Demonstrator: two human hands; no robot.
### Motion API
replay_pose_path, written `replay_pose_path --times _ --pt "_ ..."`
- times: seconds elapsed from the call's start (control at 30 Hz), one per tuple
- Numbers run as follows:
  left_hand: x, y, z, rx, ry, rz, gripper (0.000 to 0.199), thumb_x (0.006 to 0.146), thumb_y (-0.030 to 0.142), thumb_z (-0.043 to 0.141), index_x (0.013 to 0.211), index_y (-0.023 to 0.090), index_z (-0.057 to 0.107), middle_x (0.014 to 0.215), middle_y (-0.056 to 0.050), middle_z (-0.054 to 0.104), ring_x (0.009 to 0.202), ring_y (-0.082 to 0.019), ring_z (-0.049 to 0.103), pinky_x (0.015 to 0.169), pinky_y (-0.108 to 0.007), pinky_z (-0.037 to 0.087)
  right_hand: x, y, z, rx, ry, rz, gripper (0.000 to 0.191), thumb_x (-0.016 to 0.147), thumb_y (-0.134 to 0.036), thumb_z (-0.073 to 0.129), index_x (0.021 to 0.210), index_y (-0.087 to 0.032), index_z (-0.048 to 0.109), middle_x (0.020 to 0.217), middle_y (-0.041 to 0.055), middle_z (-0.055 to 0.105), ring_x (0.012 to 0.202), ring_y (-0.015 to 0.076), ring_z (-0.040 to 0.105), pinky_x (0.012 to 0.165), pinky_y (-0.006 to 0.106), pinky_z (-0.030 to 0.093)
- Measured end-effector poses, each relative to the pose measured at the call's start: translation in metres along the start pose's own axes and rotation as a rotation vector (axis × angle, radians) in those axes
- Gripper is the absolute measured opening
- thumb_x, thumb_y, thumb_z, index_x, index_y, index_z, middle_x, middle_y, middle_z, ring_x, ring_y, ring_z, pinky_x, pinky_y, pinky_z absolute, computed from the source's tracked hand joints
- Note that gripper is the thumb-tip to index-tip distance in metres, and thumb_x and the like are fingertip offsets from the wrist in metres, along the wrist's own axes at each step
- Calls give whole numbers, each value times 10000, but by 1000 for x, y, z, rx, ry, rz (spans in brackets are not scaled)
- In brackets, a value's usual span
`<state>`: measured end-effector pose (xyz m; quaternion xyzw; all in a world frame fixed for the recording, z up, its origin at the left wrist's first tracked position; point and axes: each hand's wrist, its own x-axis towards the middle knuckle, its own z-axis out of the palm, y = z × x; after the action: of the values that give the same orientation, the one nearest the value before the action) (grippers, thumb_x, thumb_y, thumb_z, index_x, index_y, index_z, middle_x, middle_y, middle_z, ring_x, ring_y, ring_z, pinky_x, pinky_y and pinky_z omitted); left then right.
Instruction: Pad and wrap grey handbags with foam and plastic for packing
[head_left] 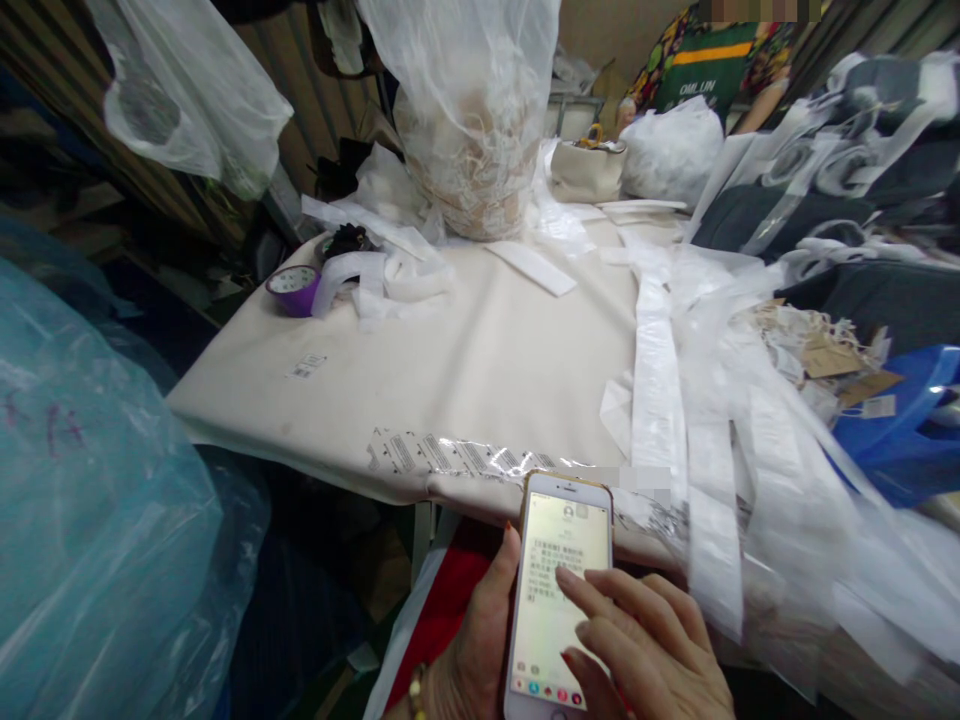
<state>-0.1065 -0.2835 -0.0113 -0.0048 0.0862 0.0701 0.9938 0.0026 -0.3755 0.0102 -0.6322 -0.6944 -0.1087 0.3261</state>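
Observation:
A white smartphone with a lit screen is held upright near the bottom of the view, just in front of the table's edge. My left hand grips it from the left side, thumb along its edge; the fingers behind it are hidden. Over the screen hovers my right hand, its fingers apart and slightly bent, holding nothing. The index fingertip is at the text on the screen; whether it touches I cannot tell. A message page with a row of small coloured icons shows on the screen.
A cream-covered table carries a purple tape roll, white strips and a large plastic-wrapped bundle. A blue basket with paper tags stands right. Blue plastic sheeting fills the left. A person in a green apron is across.

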Motion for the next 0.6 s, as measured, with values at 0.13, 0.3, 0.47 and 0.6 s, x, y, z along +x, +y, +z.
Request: replay_pose_path --times 0.13,0.3,0.47,0.6 --pt "0 0 -2 -8 -3 9 780 855 641 268 1248 14 514 1062 -207 627 1060 -317 545 927 -410 363 0 0 1 11 -14 14 26 864 -186 551 848 -168 560 974 56 730 878 194 656 795 340 423" --pt "-1 1 -3 -15 -13 -16 785 850 651 279 1208 6 548 1051 -210 633 1065 -324 544 936 -417 358 1 0 -1 20 -21 -1 32 871 -177 538 846 -164 554 976 62 728 882 194 649 785 338 424" --pt "-2 0 -7 -35 -6 -18 807 859 655 217 1205 7 550 1046 -208 636 1068 -319 546 941 -416 354 5 0 0 14 -20 10 70 888 -197 521 832 -171 553 963 52 732 864 184 653 784 330 424" --pt "-1 1 -6 -28 -9 1 810 863 650 198 1206 6 549 1047 -211 635 1066 -319 547 939 -417 354 6 0 1 12 2 28 95 893 -212 510 814 -181 554 931 39 739 830 176 665 762 322 436"
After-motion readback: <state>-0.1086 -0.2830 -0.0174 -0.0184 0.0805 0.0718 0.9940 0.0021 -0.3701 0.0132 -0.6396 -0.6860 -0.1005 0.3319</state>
